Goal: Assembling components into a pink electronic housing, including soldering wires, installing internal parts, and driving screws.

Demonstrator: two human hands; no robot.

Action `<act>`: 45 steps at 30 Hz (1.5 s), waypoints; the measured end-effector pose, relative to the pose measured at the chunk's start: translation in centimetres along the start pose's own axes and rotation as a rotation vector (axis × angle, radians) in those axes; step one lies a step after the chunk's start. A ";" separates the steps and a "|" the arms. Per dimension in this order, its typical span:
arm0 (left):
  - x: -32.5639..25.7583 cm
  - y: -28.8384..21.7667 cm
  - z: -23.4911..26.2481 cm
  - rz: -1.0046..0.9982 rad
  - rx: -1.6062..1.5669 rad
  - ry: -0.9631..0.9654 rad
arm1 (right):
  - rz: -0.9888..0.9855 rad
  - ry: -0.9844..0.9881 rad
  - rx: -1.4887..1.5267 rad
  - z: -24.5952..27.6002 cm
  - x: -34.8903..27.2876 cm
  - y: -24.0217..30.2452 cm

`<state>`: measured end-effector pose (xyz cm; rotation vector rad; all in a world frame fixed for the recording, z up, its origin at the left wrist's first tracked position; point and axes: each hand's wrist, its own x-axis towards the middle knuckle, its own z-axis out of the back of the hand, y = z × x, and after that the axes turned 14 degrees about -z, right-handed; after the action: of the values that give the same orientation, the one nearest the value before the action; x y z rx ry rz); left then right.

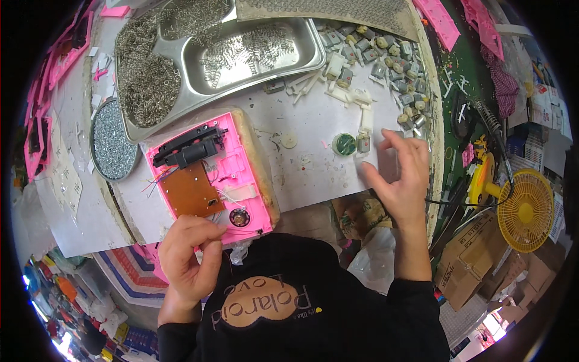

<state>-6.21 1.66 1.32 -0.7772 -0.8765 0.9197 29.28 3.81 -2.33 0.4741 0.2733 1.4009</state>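
A pink plastic housing [250, 181] lies tilted on a foam-like block on the table, left of centre. Inside it are a brown circuit board [192, 189], a black mechanism [192, 152], a small round speaker [239, 217] and thin wires. My left hand [192, 253] is at its near edge with curled fingers; what they pinch, if anything, is hidden. To the right, my right hand [404, 175] has thumb and forefinger spread, with nothing between them. Just left of its fingertips, a small motor with a white plastic part [363, 143] lies beside a round green-topped piece [344, 145].
A steel compartment tray [313, 60] of springs stands at the back. Left of the housing is a round dish [95, 158] of small metal pieces. Many small motors [380, 69] are heaped at the far right. A soldering iron's coiled holder [487, 117] and yellow fan [526, 211] are beyond the table's right edge.
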 end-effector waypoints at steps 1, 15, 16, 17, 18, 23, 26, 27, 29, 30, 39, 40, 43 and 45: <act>0.3 0.1 0.0 -0.011 -0.002 0.014 | 0.014 0.001 -0.039 -0.5 0.0 0.2; 4.2 -1.8 -3.0 -0.216 -0.234 0.270 | -0.129 0.307 -0.064 1.5 0.6 0.3; 4.3 -2.1 -3.9 -0.215 -0.269 0.294 | -0.165 0.333 -0.011 1.6 0.6 0.2; 4.5 -2.5 -4.6 -0.214 -0.303 0.317 | -0.206 0.340 0.055 1.7 0.3 0.4; 4.9 -2.9 -5.3 -0.181 -0.301 0.344 | -0.247 0.346 0.121 1.8 -0.2 0.6; 6.3 -3.7 -8.1 -0.058 -0.197 0.333 | -0.181 0.403 0.388 2.7 -2.3 2.9; 5.3 -2.3 -8.1 -0.110 -0.240 0.434 | 0.041 0.532 0.537 3.8 -3.0 6.2; 5.5 -2.5 -7.4 -0.046 -0.298 0.435 | 0.072 0.495 0.574 3.8 -3.3 6.4; 5.5 -3.1 -5.7 0.086 -0.413 0.430 | -0.034 0.405 0.888 2.3 -4.1 6.8; 4.9 -3.1 -5.4 0.154 -0.489 0.371 | -0.086 0.367 1.043 1.5 -4.3 6.9; 3.2 -2.7 -3.7 -0.200 -0.308 0.157 | -0.418 0.961 1.815 -1.8 -5.8 8.3; 3.1 -2.6 -3.9 -0.274 -0.283 0.152 | -0.468 1.075 1.945 -2.1 -5.9 7.9; 2.3 -2.9 -4.6 -0.436 -0.265 0.188 | -0.584 1.362 2.122 -2.7 -6.7 7.1; 1.5 -3.3 -4.2 -0.500 -0.249 0.296 | -0.651 1.459 2.121 -2.9 -8.0 6.5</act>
<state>-0.93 0.90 2.73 -0.8296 -0.8747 0.2489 21.00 -2.92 -2.48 0.7392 2.8589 -0.0059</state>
